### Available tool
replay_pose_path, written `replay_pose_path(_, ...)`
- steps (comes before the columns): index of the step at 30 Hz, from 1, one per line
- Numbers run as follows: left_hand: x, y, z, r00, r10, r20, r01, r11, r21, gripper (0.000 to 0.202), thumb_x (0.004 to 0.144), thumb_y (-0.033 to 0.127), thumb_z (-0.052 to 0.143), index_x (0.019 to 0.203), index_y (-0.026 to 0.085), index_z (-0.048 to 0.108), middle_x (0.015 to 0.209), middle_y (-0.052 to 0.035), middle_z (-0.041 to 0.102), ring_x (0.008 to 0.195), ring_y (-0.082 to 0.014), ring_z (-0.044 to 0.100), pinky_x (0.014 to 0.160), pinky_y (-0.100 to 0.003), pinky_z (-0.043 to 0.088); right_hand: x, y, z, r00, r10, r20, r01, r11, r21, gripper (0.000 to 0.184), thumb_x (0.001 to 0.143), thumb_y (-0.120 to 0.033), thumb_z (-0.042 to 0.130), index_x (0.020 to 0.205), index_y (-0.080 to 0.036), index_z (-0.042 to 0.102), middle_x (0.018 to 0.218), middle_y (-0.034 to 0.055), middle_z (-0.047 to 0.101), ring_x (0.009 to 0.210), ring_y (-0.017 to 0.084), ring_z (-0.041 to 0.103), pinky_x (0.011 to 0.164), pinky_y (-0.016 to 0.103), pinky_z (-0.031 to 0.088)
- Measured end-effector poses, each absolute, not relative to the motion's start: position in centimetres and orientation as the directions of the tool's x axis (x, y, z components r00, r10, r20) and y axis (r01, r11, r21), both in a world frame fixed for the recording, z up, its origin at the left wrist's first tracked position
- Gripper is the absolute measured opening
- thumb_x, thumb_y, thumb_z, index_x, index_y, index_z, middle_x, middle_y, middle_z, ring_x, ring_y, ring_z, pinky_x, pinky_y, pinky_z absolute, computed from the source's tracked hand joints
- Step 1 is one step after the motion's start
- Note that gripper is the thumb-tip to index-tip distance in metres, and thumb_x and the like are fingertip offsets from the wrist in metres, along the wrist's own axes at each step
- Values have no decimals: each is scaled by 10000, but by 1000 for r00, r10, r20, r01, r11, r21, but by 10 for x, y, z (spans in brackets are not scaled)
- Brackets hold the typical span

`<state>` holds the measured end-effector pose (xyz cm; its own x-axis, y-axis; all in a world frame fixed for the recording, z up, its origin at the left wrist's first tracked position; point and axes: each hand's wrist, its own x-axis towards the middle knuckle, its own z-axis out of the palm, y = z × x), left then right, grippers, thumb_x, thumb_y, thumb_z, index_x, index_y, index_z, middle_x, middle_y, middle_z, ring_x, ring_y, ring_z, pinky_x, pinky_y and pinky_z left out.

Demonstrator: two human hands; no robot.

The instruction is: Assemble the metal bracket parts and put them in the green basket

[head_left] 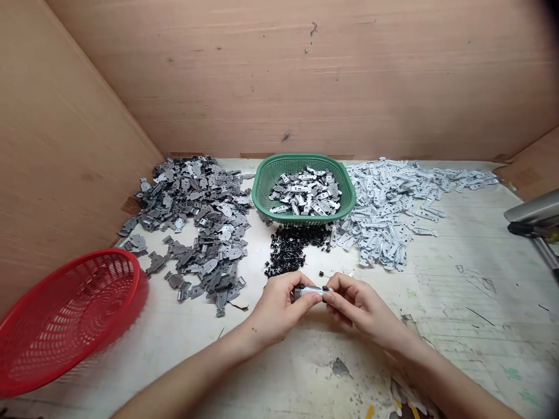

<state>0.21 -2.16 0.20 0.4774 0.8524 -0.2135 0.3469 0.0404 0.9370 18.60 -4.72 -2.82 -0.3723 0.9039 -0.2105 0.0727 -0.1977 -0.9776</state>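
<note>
Between thumb and fingers, my left hand (pixel 277 305) grips a small silver metal clip piece (pixel 309 290), roughly level in front of me. My right hand (pixel 362 308) is closed in a pinch at the clip's right end, where a small black part (pixel 325 288) shows by the fingertips. Its fingers partly cover that end, so how the black part sits on the clip cannot be made out. Just beyond my hands lies a pile of small black parts (pixel 288 250). Behind it stands a green basket (pixel 303 219) holding many metal clips.
Dark grey metal pieces (pixel 201 203) are heaped at the left, pale flat metal pieces (pixel 384 203) at the right. A tilted red basket (pixel 140 285) stands at the near left. Cardboard walls (pixel 305 87) enclose the worktop. A grey metal fixture (pixel 535 209) juts in from the right.
</note>
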Motion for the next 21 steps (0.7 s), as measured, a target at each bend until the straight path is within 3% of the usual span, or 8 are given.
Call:
replay_pose_path(4, -24, -5, 14, 335, 933, -130, 580, -96, 809, 424, 801, 453, 552, 1142, 201, 542, 1015, -74, 591, 818, -186, 553, 669, -262, 428, 188, -24, -12, -250, 949, -192, 78, -177, -981, 308, 820, -477, 578, 748, -179, 540, 617, -11, 520, 502, 88, 444, 445, 215, 348)
replay_pose_path(7, -56, 16, 21, 87, 994, 70, 907, -108, 407, 366, 807, 416, 541, 1069, 165, 588, 1040, -130, 560, 995, -293, 515, 792, -351, 408, 196, 20, 14, -16, 997, -79, 89, -77, -993, 279, 779, -458, 637, 738, -189, 577, 643, 16, 581, 513, 98, 481, 437, 212, 373)
replay_pose_path(8, -66, 22, 22, 22, 995, 100, 965, -47, 257, 332, 806, 388, 540, 1025, 148, 605, 1019, -144, 558, 1003, -317, 503, 801, -372, 402, 199, 35, 23, 57, 998, -30, 90, -35, -995, 291, 768, -465, 646, 723, -187, 572, 636, 15, 582, 500, 92, 476, 434, 210, 374)
replay_pose_path(10, -81, 31, 20, -29, 997, 69, 996, 23, 85, 282, 794, 373, 547, 952, 150, 620, 973, -138, 570, 968, -318, 512, 777, -369, 406, 204, 56, 36, 128, 991, 36, 147, 17, -989, 360, 754, -511, 638, 648, -181, 539, 560, -3, 540, 438, 75, 432, 405, 207, 348)
replay_pose_path(13, -90, 36, 15, -46, 998, -31, 999, 46, 9, 250, 762, 372, 586, 910, 172, 614, 938, -106, 594, 909, -286, 540, 713, -333, 418, 205, 57, 37, -27, 999, 23, 385, 31, -923, 393, 754, -522, 627, 592, -181, 518, 506, -14, 517, 407, 75, 411, 398, 212, 351)
replay_pose_path(17, -90, 37, 11, -53, 996, -68, 998, 50, -43, 122, 760, 276, 588, 829, 178, 609, 921, -101, 604, 852, -270, 560, 641, -323, 407, 199, 23, 6, -322, 941, -104, 690, 158, -707, 227, 801, -372, 605, 678, -181, 607, 621, 25, 599, 493, 123, 511, 453, 243, 408)
replay_pose_path(19, -90, 37, 14, -34, 996, -77, 998, 30, -51, 67, 770, 241, 576, 749, 181, 601, 881, -99, 606, 825, -266, 559, 624, -325, 398, 194, 8, -13, -382, 922, -53, 759, 281, -588, 107, 805, -266, 583, 766, -180, 635, 741, 55, 622, 596, 155, 565, 520, 265, 442)
replay_pose_path(21, -87, 34, 19, 14, 1000, -20, 999, -14, -38, 77, 776, 234, 576, 722, 180, 589, 847, -94, 601, 814, -261, 550, 625, -327, 397, 189, 0, -29, -414, 908, 62, 799, 395, -453, 112, 818, -192, 521, 797, -172, 629, 792, 80, 613, 662, 178, 575, 560, 278, 446)
